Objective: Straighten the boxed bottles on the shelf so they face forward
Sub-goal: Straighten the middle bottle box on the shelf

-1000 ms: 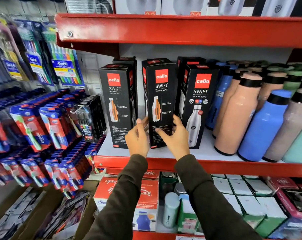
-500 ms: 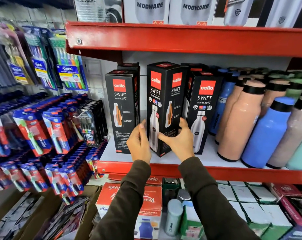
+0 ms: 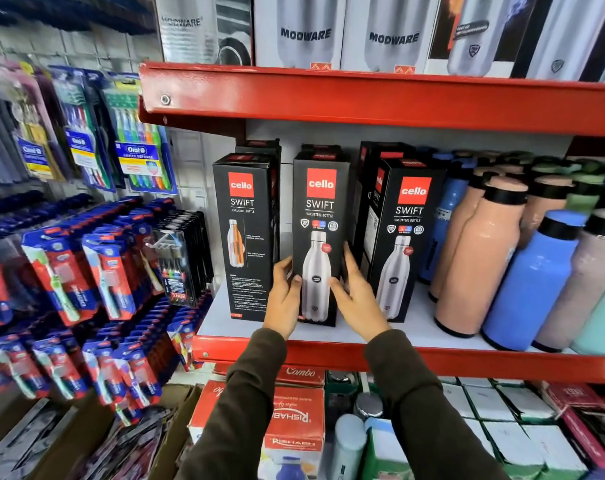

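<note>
We've got our left hand (image 3: pixel 284 299) and right hand (image 3: pixel 358 299) clamped on either side of the middle box (image 3: pixel 320 233) at the front of the shelf (image 3: pixel 432 355), so probably best to keep its base flat, square it with the edge and ease off gently.

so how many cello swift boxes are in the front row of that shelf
3: left box, middle box held between the left hand and right hand, right box. More stand partly hidden behind.
</note>
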Demonstrator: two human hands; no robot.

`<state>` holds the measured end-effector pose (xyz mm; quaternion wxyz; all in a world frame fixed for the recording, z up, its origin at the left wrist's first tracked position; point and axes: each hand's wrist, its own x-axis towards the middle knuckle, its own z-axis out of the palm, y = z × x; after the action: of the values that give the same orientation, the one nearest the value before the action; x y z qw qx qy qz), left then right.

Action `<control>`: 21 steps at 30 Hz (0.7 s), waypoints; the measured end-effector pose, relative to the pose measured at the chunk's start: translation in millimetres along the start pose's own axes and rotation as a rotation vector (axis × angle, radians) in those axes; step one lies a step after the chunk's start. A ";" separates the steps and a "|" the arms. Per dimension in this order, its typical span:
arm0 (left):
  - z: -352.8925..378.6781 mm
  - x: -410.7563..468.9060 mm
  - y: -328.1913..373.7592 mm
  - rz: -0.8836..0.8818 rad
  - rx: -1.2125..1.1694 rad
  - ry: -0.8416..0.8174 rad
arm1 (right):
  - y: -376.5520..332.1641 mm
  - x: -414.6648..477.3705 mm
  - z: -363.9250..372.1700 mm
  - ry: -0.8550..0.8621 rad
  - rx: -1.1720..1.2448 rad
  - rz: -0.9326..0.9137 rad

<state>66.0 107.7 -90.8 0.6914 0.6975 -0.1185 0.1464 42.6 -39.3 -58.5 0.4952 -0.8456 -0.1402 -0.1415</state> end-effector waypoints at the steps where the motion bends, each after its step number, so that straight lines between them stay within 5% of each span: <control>1: 0.9 0.1 0.3 0.005 0.006 0.003 | 0.1 0.5 0.3 0.004 -0.006 0.002; 21: 13.9 0.7 3.7 0.069 0.095 0.113 | 13.5 11.0 8.6 0.093 -0.025 0.035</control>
<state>65.8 93.8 -87.1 0.6576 0.7158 -0.0960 0.2147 58.6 -37.1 -69.2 0.4929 -0.8466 -0.1005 -0.1737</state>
